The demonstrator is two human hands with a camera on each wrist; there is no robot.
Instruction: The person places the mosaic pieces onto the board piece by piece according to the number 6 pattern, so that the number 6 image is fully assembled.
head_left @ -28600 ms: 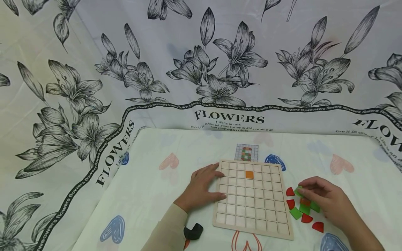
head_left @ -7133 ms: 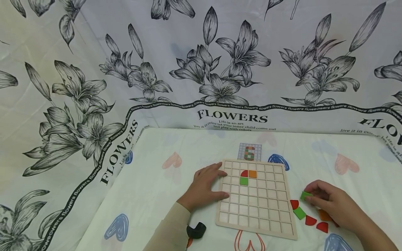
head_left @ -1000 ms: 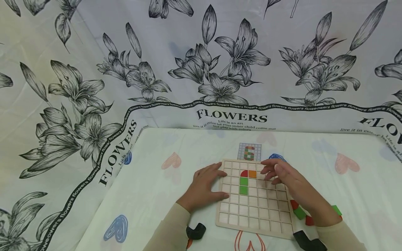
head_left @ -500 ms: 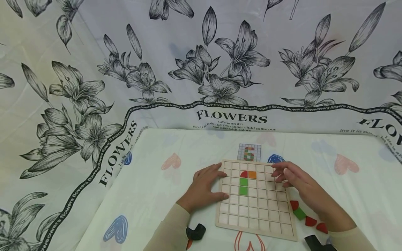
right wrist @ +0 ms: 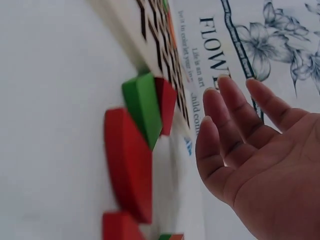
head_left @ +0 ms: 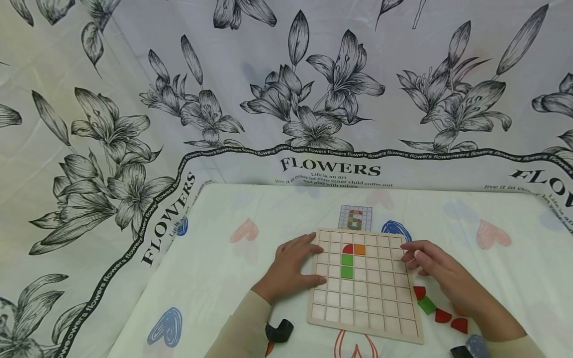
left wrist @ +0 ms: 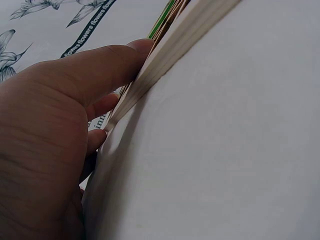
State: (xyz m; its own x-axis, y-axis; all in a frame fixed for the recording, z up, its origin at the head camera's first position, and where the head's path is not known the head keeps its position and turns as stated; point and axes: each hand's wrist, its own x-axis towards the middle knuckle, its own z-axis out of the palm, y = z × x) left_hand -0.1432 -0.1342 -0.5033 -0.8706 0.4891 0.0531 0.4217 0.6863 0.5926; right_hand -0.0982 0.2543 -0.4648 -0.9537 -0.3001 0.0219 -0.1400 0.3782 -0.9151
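With spread fingers, your left hand [head_left: 290,263] steadies the board [head_left: 373,302] and your right hand [head_left: 440,272] withdraws empty, leaving the second green square [head_left: 346,272] placed.

I can see the pale wooden grid board [head_left: 373,303] lying flat, with a round-cornered red tile [head_left: 347,248] set in a cell toward its eleven o'clock, an orange square [head_left: 359,249] at that tile's three and two green squares [head_left: 347,259] in a column at its six. Outside the board, between three and four o'clock, three loose round-edged red pieces [head_left: 443,315] and a green block [head_left: 427,305] trail outward.
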